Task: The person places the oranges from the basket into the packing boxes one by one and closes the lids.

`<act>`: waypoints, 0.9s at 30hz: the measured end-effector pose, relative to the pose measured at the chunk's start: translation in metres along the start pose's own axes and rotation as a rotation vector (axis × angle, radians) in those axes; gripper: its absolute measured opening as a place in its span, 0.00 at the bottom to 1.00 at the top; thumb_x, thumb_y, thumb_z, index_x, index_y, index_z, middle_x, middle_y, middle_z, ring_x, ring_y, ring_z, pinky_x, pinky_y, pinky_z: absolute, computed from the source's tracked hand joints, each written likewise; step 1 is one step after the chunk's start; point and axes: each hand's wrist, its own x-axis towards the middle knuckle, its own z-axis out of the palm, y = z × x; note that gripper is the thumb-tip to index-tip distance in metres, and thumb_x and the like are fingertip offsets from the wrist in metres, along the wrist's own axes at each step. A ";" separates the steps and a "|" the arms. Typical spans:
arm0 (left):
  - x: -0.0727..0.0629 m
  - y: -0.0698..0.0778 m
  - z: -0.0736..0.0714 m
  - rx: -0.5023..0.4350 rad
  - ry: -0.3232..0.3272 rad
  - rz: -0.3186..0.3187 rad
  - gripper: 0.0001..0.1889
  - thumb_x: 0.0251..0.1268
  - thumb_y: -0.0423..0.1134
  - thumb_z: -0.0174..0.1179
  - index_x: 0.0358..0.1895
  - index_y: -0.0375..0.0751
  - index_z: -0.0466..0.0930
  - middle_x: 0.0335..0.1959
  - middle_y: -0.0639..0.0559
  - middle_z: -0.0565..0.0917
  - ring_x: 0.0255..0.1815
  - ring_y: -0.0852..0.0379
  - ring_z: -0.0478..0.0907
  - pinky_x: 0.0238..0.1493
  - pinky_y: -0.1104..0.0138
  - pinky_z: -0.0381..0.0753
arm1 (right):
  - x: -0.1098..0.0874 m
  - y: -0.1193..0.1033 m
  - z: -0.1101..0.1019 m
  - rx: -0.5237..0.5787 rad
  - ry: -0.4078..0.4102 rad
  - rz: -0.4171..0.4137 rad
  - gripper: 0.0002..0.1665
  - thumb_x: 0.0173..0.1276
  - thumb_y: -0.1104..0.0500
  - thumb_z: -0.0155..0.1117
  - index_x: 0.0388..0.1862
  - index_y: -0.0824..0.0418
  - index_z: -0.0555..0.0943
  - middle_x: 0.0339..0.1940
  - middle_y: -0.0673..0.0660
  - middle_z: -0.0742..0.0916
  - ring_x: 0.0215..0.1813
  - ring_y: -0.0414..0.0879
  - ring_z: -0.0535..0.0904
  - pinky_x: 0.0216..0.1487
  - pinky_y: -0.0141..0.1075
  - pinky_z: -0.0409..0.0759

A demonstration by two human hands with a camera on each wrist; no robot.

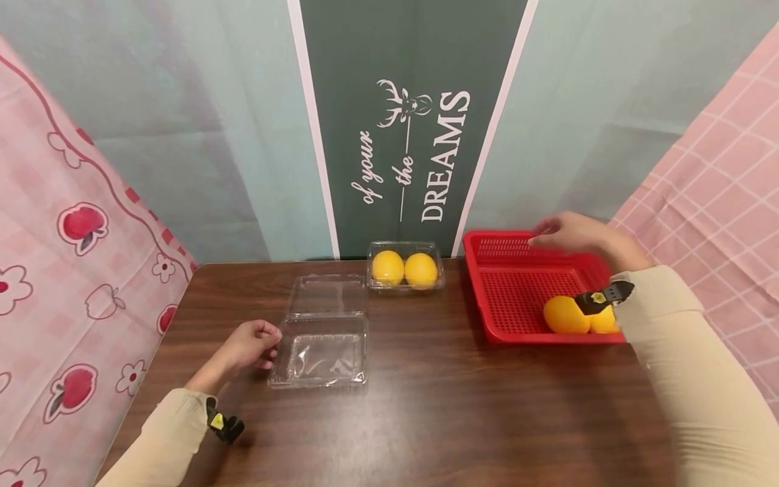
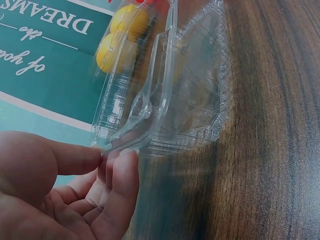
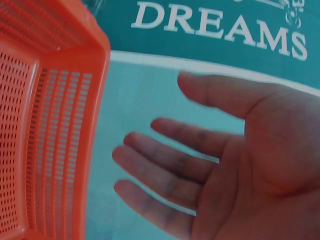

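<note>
Close in, the left-wrist view shows what the head view leaves small: the left hand has thumb and fingertips pinched on the thin edge of an open clear-plastic clamshell, which lies left of centre on the wood-grain table. At right, by the rear rim of a red perforated basket, the right hand holds nothing, its loosely spread fingers and palm plain only from its own wrist. Only the head view shows the basket's two smooth yellow-orange fruits; two round yellow fruits sit in a closed clear box at centre.
</note>
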 end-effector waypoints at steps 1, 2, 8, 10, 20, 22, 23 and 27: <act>0.000 0.000 0.000 -0.001 -0.001 -0.001 0.09 0.78 0.30 0.52 0.49 0.23 0.71 0.36 0.40 0.79 0.33 0.55 0.78 0.29 0.63 0.88 | 0.000 0.003 -0.001 0.000 -0.008 -0.014 0.32 0.75 0.50 0.64 0.63 0.76 0.74 0.56 0.75 0.82 0.49 0.62 0.83 0.49 0.56 0.85; 0.000 0.000 0.000 -0.002 -0.003 -0.001 0.09 0.78 0.30 0.52 0.49 0.23 0.71 0.35 0.40 0.79 0.32 0.55 0.78 0.29 0.63 0.88 | -0.001 0.007 -0.001 0.002 -0.020 -0.028 0.33 0.75 0.50 0.64 0.64 0.76 0.74 0.56 0.75 0.82 0.50 0.62 0.83 0.49 0.55 0.86; 0.000 -0.001 0.000 -0.002 -0.006 0.001 0.09 0.78 0.30 0.53 0.49 0.23 0.71 0.34 0.41 0.79 0.32 0.56 0.78 0.29 0.63 0.88 | -0.004 0.029 -0.001 0.050 -0.104 -0.102 0.32 0.74 0.55 0.65 0.67 0.77 0.70 0.61 0.74 0.80 0.55 0.64 0.81 0.52 0.53 0.86; 0.000 -0.001 0.001 0.001 -0.004 0.001 0.09 0.78 0.31 0.53 0.49 0.23 0.72 0.34 0.42 0.79 0.32 0.56 0.78 0.29 0.63 0.88 | -0.006 0.036 -0.001 0.077 -0.152 -0.112 0.32 0.73 0.58 0.65 0.68 0.75 0.69 0.63 0.75 0.78 0.59 0.66 0.79 0.54 0.53 0.86; -0.001 -0.002 0.004 -0.005 -0.008 0.004 0.09 0.78 0.30 0.53 0.48 0.23 0.72 0.33 0.41 0.78 0.32 0.55 0.78 0.29 0.63 0.88 | -0.016 0.065 0.007 0.247 -0.447 0.045 0.46 0.64 0.56 0.74 0.78 0.60 0.64 0.75 0.72 0.66 0.71 0.70 0.63 0.56 0.51 0.85; -0.001 -0.003 0.004 -0.005 -0.006 0.003 0.09 0.78 0.29 0.53 0.48 0.23 0.72 0.33 0.41 0.79 0.32 0.55 0.78 0.29 0.63 0.88 | -0.017 0.070 0.011 0.282 -0.454 0.082 0.47 0.62 0.56 0.75 0.78 0.58 0.64 0.76 0.71 0.65 0.72 0.70 0.62 0.56 0.52 0.85; -0.001 -0.003 0.005 -0.004 -0.005 0.001 0.09 0.78 0.29 0.53 0.48 0.23 0.72 0.33 0.41 0.79 0.32 0.55 0.78 0.29 0.63 0.88 | -0.018 0.073 0.013 0.296 -0.457 0.099 0.48 0.62 0.57 0.75 0.78 0.58 0.64 0.76 0.71 0.65 0.71 0.70 0.62 0.55 0.51 0.85; -0.002 -0.006 0.006 -0.008 0.001 -0.008 0.09 0.77 0.29 0.53 0.49 0.23 0.71 0.33 0.42 0.78 0.31 0.55 0.78 0.29 0.63 0.88 | -0.021 0.081 0.022 0.346 -0.500 0.190 0.49 0.60 0.61 0.74 0.79 0.58 0.64 0.76 0.72 0.62 0.71 0.71 0.61 0.56 0.52 0.85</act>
